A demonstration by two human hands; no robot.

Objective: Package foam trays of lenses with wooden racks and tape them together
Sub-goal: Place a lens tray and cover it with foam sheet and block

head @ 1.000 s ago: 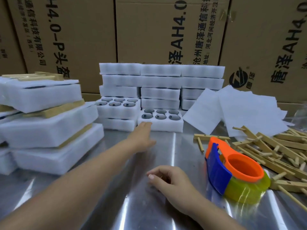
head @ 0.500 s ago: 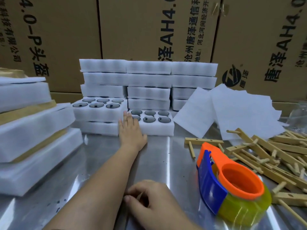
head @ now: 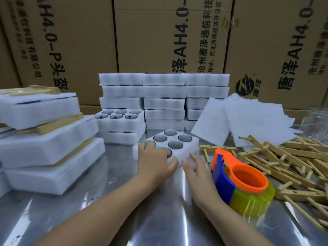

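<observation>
A white foam tray (head: 189, 145) with several dark round lenses lies skewed on the steel table, pulled out from the stack. My left hand (head: 156, 159) rests on its near left corner, fingers over two lens pockets and thumb at the front edge, gripping it. My right hand (head: 196, 170) hovers with fingers spread at the tray's near right edge, holding nothing. An orange and blue tape dispenser (head: 243, 181) with yellowish tape sits just right of that hand. Loose wooden racks (head: 291, 157) are piled at the right.
Stacked foam trays (head: 164, 98) line the back, one (head: 119, 118) showing lenses. Finished foam-and-wood bundles (head: 44, 137) are stacked at the left. White foam sheets (head: 248, 121) lean at the back right. Cardboard boxes (head: 159, 36) wall off the rear.
My left hand took hold of the front lens tray and dragged it toward me, turning it askew. My right hand rose from the table and reached forward to the tray's near edge.
</observation>
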